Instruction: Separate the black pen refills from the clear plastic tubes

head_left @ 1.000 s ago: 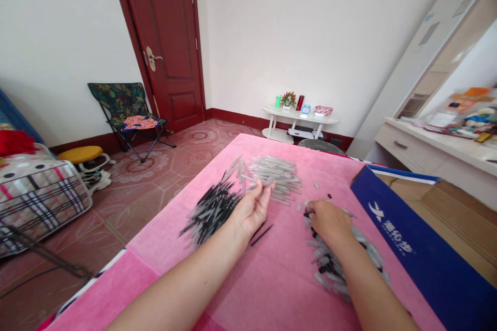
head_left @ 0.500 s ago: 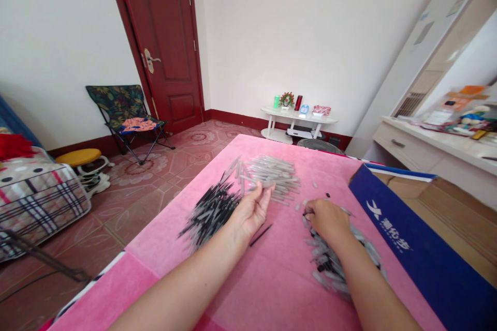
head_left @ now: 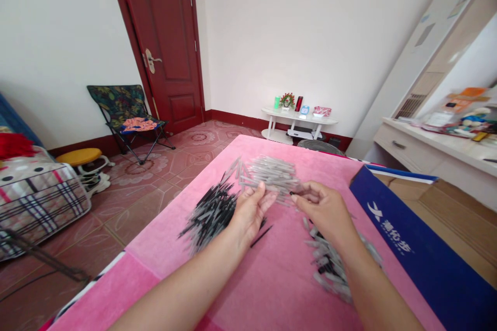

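Observation:
My left hand rests on the pink cloth, palm up, fingers curled round a grey pen barrel at the near edge of the pile of grey barrels. My right hand is lifted beside it and pinches a small black-tipped piece toward the left hand's fingers. A heap of black pen refills lies left of my left hand. One loose black refill lies just below it. A pile of mixed grey and black small parts sits under my right forearm.
An open blue cardboard box stands at the table's right edge. Beyond the table are a folding chair, a yellow stool, a red door, a small white side table and a dresser at right.
My right hand has risen off the pile of small parts and moved left and up to meet my left hand. The left hand's fingers have curled in a little.

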Motion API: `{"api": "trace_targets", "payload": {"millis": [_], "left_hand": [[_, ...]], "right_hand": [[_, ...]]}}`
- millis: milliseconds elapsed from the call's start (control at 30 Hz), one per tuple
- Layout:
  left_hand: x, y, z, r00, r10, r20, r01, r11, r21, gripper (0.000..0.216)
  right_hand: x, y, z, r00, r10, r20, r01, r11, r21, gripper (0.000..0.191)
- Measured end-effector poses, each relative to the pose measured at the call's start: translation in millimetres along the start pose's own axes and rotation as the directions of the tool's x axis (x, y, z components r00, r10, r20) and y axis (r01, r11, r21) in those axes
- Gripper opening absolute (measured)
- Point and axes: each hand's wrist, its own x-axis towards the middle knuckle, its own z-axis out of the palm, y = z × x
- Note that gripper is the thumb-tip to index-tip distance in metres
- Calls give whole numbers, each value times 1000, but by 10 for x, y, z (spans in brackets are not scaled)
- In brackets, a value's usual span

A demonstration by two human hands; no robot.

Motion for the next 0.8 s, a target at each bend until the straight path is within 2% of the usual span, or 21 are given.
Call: {"api": "trace_targets", "payload": {"millis": [167, 800], "left_hand": [[-32, -10, 16, 1000, 14, 9, -14, 999, 48, 15], [-113, -24, 77, 1000, 27, 9, -28, 993, 117, 22]], "right_hand": [[-7, 24, 30, 996, -82, 19, 84, 993, -84, 18], [-31, 13, 113, 995, -99, -28, 95, 990, -107, 13]]}}
